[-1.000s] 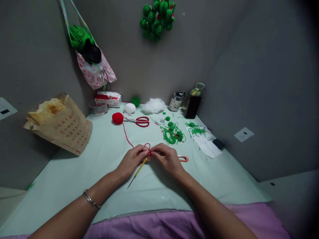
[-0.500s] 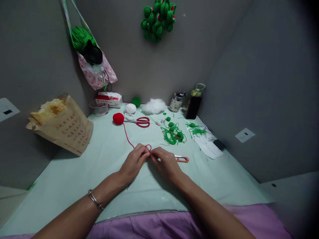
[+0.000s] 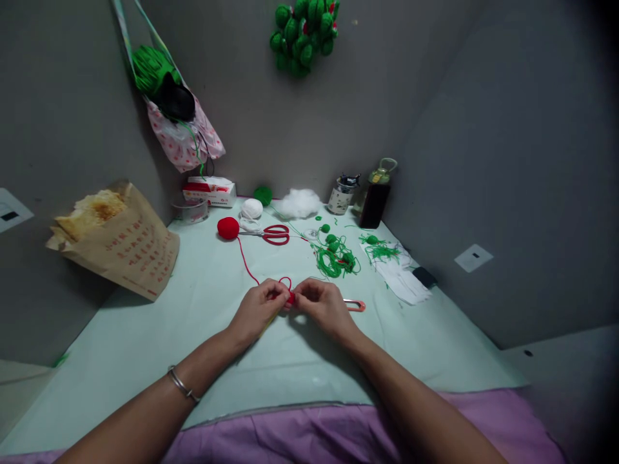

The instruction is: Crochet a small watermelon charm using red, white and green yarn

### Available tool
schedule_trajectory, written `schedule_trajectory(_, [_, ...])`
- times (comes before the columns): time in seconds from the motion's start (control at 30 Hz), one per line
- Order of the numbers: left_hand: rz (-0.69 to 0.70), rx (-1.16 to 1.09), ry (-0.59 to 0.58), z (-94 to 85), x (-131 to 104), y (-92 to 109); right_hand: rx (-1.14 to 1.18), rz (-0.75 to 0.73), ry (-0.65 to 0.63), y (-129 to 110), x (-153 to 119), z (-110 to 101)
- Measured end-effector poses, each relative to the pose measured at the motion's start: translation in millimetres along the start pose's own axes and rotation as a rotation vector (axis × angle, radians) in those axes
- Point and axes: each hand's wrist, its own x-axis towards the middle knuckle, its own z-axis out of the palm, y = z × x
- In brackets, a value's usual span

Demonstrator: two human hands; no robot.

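My left hand (image 3: 258, 308) is closed, thumb and fingertips pinching a small red crochet piece (image 3: 291, 298). A thin yellowish stick (image 3: 267, 327), perhaps a crochet hook handle, shows below that palm; its tip is hidden. From the other side, the fingertips of my right hand (image 3: 325, 305) pinch the same red piece. A loop of red yarn (image 3: 285, 280) rises above the fingers, and a strand runs back to the red yarn ball (image 3: 228, 228). Orange thread snips (image 3: 355, 305) lie on the table just right of my right hand, partly covered by it.
Red-handled scissors (image 3: 276, 234) lie behind my hands, near a white yarn ball (image 3: 251, 209) and white stuffing (image 3: 298, 203). Green yarn pieces (image 3: 333, 258) sit back right, before a bottle (image 3: 376, 203). A paper food bag (image 3: 140, 251) stands left. White paper (image 3: 406, 283) lies right.
My right hand has turned slightly, its fingers now more arched and raised. More of the red piece shows between the fingertips. The whole view has shifted a little.
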Motion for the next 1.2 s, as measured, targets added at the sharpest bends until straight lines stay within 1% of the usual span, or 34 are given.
schedule_trajectory(0.1, [-0.037, -0.058, 0.005, -1.1, 0.3, 1.2, 0.033, -0.002, 0.002, -0.6, 1.1, 0.4])
schedule_trajectory(0.3, [-0.098, -0.154, 0.014, 0.0, 1.2, 2.2, 0.012, -0.060, 0.056, -5.1, 0.7, -0.8])
schedule_trajectory(0.47, [-0.155, -0.238, -0.013, 0.9, -1.4, 5.5, 0.030, -0.054, 0.026, -6.2, 0.7, -2.2])
schedule_trajectory(0.67, [-0.200, -0.294, -0.046, -2.5, -1.8, 9.1, 0.047, -0.053, 0.008, -6.8, 0.2, -0.8])
schedule_trajectory(1.03, [-0.217, -0.369, -0.041, 0.4, -2.4, 10.0, -0.029, -0.137, 0.071, -6.7, -0.2, 3.7])
schedule_trajectory(1.2, [-0.215, -0.404, -0.049, -0.7, -0.7, 6.6, -0.060, -0.157, 0.081, -9.2, -0.9, 3.8])
